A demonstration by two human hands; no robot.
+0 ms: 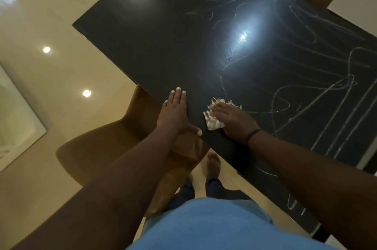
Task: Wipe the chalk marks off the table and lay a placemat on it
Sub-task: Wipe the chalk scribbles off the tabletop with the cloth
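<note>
The left hand [176, 113] is lying flat at the table [155, 31] edge; the right hand [230, 120] is pressing a cloth [212, 122] beside chalk marks [306, 94].

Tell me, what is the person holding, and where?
The right hand presses a crumpled cloth on the table, covering its middle. The left hand holds nothing; it rests flat at the table's edge.

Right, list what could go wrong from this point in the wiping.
1. The cloth under the right hand is small, and chalk marks cover much of the table; it may smear chalk rather than lift it.
2. The left hand lies flat at the table's edge, over a chair; leaning hard there could let it slip off.
3. Glare on the dark top may hide faint marks, so some could be missed.
</note>
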